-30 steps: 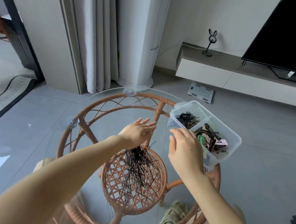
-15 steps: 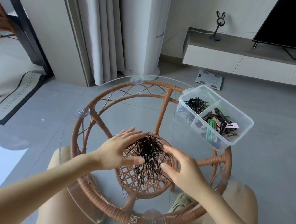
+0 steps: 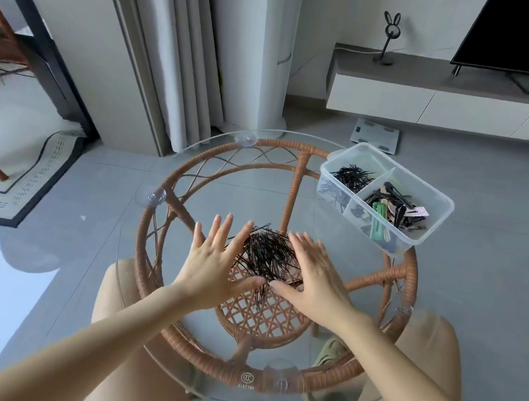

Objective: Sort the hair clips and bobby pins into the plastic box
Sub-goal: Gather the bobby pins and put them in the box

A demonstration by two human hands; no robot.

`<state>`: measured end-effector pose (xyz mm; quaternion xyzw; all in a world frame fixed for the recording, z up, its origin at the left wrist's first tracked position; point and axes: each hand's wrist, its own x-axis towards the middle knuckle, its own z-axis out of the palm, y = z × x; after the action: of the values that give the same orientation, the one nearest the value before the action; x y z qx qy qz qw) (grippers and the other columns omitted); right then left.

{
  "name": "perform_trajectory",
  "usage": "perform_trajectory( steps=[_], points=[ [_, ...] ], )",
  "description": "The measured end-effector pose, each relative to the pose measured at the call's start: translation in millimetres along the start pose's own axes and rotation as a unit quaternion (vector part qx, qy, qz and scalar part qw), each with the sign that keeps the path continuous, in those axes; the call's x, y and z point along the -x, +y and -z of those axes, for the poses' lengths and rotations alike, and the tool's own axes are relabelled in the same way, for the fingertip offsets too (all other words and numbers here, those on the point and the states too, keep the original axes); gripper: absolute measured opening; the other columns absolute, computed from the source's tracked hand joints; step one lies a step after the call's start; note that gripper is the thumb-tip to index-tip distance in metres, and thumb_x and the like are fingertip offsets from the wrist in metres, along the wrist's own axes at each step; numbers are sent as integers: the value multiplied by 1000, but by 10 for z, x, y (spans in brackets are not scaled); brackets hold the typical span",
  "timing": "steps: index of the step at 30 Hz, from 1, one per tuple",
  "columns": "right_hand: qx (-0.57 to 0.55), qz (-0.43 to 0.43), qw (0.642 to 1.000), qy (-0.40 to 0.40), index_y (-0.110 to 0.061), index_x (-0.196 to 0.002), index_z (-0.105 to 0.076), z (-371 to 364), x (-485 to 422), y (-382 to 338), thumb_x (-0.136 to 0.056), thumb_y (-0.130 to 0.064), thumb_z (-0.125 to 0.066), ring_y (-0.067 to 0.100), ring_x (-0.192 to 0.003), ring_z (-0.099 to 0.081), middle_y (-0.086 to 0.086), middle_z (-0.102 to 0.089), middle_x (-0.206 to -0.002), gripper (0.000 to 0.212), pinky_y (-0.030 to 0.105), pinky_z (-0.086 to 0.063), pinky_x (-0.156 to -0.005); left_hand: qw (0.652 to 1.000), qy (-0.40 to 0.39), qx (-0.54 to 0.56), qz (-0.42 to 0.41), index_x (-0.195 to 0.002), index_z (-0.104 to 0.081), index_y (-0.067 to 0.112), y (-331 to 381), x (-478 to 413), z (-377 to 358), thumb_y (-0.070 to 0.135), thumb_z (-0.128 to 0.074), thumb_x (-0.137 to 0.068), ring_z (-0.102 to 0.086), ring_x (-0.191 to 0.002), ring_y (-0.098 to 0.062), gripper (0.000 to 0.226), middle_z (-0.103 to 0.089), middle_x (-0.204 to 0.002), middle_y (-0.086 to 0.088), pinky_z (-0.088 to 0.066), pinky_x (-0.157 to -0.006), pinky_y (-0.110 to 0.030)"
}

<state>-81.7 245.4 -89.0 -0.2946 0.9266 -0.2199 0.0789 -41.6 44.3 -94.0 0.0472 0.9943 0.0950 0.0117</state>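
Bobby pins (image 3: 268, 256), black and thin, lie in a loose heap at the middle of the round glass tabletop (image 3: 164, 340), and everything else in the head view can be placed from that heap. The left hand (image 3: 211, 266) lies flat against the heap's left edge, palm down, fingers spread and pointing away from the person, thumb reaching in under the pins; it grips nothing. The right hand (image 3: 318, 280) mirrors it on the heap's right edge, also flat and splayed with nothing clasped, its thumb tip almost meeting the left thumb just in front of the pile. Together the two hands bracket the pins on both sides. Beyond the heap and to its right, at the far right edge of the glass, sits the clear plastic box (image 3: 442, 207), split by a divider into two compartments. The compartment nearer the heap holds a smaller cluster of bobby pins (image 3: 352, 176); the other holds hair clips (image 3: 393, 208) in black, green and pink. Under the glass, directly below the heap, shows the woven rattan frame (image 3: 294, 177) of the table. Far behind the heap stands a low white TV cabinet (image 3: 444, 105) with a rabbit-eared stand (image 3: 389, 36) on top.
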Motion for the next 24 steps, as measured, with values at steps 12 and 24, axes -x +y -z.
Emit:
perform_trajectory(
  steps=[12,24],
  points=[
    [-262,-76,960,59,-24,-145,-22,103,-99,-427,-84,-31,-62,8,-137,-28,-7,-31,-151,73,26,-24,-110,943,101,285,136,-131,-50,18,94,-70,270,31,-45,-94,-53,-119,-20,39,-52,-135,-2,-42,-103,-38],
    [27,-157,985,63,-4,-111,-56,31,-104,-469,-78,-50,-64,29,-109,-51,15,-56,-115,57,32,-44,-87,976,-40,99,192,-59,-35,9,410,-329,421,43,-68,-77,-46,-62,-21,51,-49,-66,-5,-31,-44,-25]
  ],
)
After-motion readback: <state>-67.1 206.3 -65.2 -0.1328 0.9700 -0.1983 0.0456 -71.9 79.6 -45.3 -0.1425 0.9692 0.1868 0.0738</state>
